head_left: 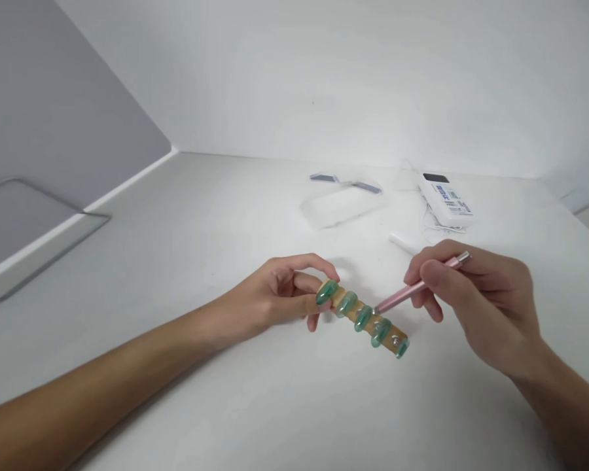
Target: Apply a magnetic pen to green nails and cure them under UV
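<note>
My left hand [299, 291] pinches the left end of a tan display strip [360, 316], which slopes down to the right above the table. Several glossy green false nails [346, 303] sit across the strip in a row, and a small shiny round piece [395, 341] shows near its right end. In my right hand [481, 307] is a slim pink pen-like tool [400, 296] with a silver end, gripped like a pencil. Its tip meets or nearly meets the strip beside the middle nail; whether they touch I cannot tell.
Behind the hands lie a clear plastic package [341, 204] with dark blue patches and a white power bank-like device [446, 199] with a cable. A white stick [403, 243] rests by my right hand. A grey wire frame [44, 261] stands at the left.
</note>
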{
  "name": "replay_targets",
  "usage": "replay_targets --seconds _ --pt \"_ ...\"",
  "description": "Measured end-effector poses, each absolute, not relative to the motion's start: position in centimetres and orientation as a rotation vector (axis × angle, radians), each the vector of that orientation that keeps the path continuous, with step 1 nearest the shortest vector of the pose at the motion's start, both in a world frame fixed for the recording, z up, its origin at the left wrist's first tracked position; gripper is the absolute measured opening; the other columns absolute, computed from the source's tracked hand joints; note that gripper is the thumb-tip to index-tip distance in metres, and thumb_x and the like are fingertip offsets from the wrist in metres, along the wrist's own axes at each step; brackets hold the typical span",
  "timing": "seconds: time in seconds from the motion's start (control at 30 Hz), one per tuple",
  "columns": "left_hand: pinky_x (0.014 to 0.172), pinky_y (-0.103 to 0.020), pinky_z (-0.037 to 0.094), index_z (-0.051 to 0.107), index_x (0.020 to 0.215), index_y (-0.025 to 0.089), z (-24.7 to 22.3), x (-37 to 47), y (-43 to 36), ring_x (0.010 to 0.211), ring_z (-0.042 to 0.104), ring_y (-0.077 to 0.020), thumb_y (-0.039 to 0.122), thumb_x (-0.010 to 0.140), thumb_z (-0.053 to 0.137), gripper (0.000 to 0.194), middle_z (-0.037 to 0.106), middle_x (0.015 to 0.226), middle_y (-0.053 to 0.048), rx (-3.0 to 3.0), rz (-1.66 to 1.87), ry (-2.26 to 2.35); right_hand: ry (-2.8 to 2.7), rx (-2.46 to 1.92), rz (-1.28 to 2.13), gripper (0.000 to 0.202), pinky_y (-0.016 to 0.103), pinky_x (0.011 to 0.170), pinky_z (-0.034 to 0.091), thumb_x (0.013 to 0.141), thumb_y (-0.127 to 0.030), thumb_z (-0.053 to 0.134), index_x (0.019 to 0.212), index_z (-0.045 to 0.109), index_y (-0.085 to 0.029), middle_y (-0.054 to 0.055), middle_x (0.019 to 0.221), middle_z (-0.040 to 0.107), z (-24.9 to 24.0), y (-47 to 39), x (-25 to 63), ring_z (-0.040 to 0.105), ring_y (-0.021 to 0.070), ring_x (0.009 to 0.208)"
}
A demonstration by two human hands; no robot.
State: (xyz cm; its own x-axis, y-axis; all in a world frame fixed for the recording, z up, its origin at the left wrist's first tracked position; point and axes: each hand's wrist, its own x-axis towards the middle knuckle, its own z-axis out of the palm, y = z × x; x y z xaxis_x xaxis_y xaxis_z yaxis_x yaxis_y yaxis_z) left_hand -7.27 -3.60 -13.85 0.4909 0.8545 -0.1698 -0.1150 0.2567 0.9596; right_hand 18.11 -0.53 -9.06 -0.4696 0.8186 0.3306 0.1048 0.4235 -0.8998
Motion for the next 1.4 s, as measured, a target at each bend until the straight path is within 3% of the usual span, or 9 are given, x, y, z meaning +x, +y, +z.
replay_targets --seconds 0.47,0.93,1.4 --pt "0.062 -0.023 0.053 0.062 0.104 0.017 -13.59 -7.13 -3.48 0.073 0.061 -0.0142 0.019 0.091 0.066 0.014 0.072 0.085 -0.007 1.123 0.766 0.847 -1.902 -0.723 1.152 0.022 0.024 0.045 0.040 0.096 -0.024 0.058 0.076 0.068 -0.021 -0.002 0.064 0.064 -8.54 -0.58 17.94 0.049 0.0089 0.049" --pt "0.062 -0.021 0.053 0.063 0.102 0.017 -13.41 -7.03 -3.53 0.063 0.060 -0.0097 0.015 0.091 0.065 0.011 0.072 0.081 -0.003 1.114 0.775 0.838 -1.931 -0.732 1.159 0.022 0.022 0.043 0.042 0.095 -0.022 0.057 0.077 0.068 -0.020 -0.002 0.062 0.065 -8.39 -0.56 17.91 0.052 0.0087 0.047" --pt "0.061 -0.023 0.053 0.063 0.102 0.018 -13.42 -7.04 -3.54 0.066 0.062 -0.0123 0.021 0.090 0.068 0.014 0.073 0.083 -0.004 1.124 0.763 0.868 -1.885 -0.773 1.139 0.023 0.024 0.044 0.042 0.095 -0.025 0.059 0.076 0.070 -0.020 -0.001 0.063 0.063 -8.70 -0.57 17.91 0.052 0.0102 0.050"
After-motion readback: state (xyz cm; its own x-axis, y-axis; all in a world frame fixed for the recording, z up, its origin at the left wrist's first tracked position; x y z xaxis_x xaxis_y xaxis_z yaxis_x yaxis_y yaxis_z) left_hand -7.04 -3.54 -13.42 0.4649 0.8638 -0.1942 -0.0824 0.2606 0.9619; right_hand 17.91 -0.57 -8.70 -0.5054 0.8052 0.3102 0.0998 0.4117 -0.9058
